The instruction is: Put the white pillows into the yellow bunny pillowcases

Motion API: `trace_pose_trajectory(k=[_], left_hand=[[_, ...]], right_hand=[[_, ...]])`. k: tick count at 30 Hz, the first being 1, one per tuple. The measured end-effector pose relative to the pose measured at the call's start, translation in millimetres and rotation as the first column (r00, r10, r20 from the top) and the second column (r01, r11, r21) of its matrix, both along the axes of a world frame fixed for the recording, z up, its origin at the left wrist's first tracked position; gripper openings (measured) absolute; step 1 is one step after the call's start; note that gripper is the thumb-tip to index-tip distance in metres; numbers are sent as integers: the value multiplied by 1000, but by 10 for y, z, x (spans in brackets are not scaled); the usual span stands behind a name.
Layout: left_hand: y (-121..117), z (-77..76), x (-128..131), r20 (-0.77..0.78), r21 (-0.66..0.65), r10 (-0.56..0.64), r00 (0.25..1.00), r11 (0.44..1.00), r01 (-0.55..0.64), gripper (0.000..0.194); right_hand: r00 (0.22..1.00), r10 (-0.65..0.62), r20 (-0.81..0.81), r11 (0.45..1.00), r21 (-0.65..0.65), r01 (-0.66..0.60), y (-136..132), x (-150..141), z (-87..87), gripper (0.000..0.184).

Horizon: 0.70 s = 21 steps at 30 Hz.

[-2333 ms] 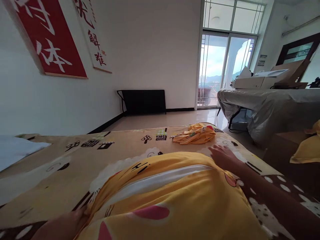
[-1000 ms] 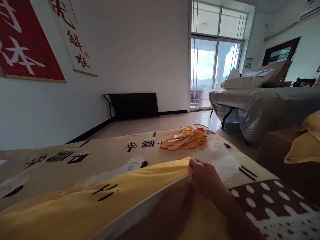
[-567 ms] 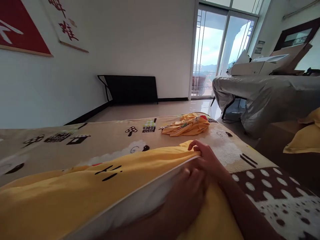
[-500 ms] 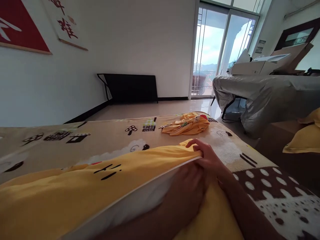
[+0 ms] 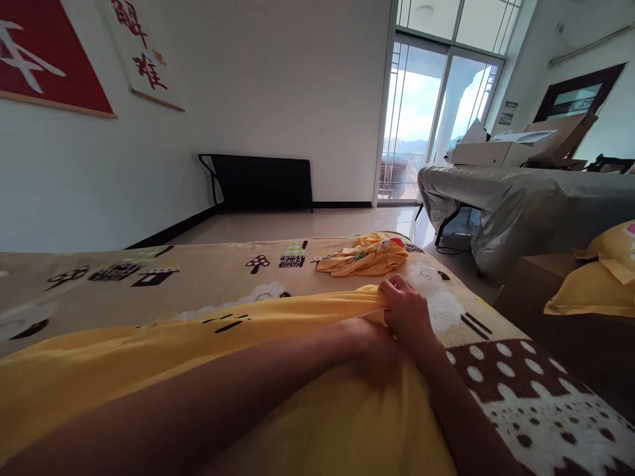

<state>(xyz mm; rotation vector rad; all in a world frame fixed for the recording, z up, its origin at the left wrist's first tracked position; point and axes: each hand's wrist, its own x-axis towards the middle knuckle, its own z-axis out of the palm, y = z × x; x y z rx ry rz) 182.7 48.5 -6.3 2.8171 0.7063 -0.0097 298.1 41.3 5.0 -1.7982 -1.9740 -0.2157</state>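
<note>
A big yellow pillowcase with a pillow inside (image 5: 149,357) lies across the patterned beige blanket (image 5: 198,274) in front of me. My right hand (image 5: 404,311) is closed, pinching the yellow cloth at the far right corner of the case. My left hand (image 5: 377,350) reaches across the pillow and presses against the same corner just below the right hand; its fingers are curled, partly hidden by the cloth. A crumpled yellow printed cloth (image 5: 364,256) lies on the blanket a little beyond both hands.
A table under a grey cover (image 5: 526,198) with cardboard boxes (image 5: 501,151) stands at the right. Yellow pillows (image 5: 600,277) rest on a brown surface at far right. A black panel (image 5: 258,184) leans on the far wall beside glass doors (image 5: 431,119).
The white pillow edge that showed at the opening is now covered by yellow cloth. My left arm has come across on top of the pillow, and both hands have closed at the corner.
</note>
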Motion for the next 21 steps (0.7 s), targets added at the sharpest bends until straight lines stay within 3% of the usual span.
trace_pose_trajectory(k=[2, 4, 5, 7, 9, 12, 14, 16, 18, 19, 21], left_hand=[[78, -111, -42, -9, -41, -21, 1000, 999, 21, 17], [131, -258, -133, 131, -95, 94, 987, 992, -82, 28], [154, -332, -176, 252, -113, 206, 946, 977, -182, 33], [196, -452, -221, 472, -120, 384, 794, 920, -373, 37], [218, -520, -201, 554, -54, 411, 724, 886, -461, 38], [179, -536, -105, 350, 147, 337, 874, 902, -407, 38], [118, -522, -46, 202, 297, 283, 938, 894, -334, 33], [66, -514, -14, 153, 464, 193, 969, 852, -243, 32], [52, -518, -7, 115, 586, 97, 989, 797, -147, 32], [60, -521, -12, 87, 600, 79, 993, 791, -115, 31], [98, -521, -32, 92, 488, 144, 985, 856, -171, 28]], right_hand=[[996, -30, -87, 998, -62, 24, 75, 40, -67, 34], [977, 16, -214, 996, -86, -35, 191, 69, -177, 34], [955, 67, -289, 994, -62, -89, 256, 79, -237, 34], [874, 181, -451, 981, 19, -194, 375, 100, -347, 33], [748, 250, -615, 961, 60, -272, 457, 128, -416, 31], [523, 296, -799, 902, 54, -428, 493, 177, -426, 30], [452, 327, -830, 867, 74, -493, 471, 198, -390, 35], [528, 340, -778, 887, 79, -455, 426, 202, -340, 40], [722, 281, -632, 946, 55, -321, 368, 191, -290, 48], [819, 216, -532, 972, 38, -232, 336, 181, -266, 52], [945, 57, -322, 998, 4, -59, 275, 157, -224, 51]])
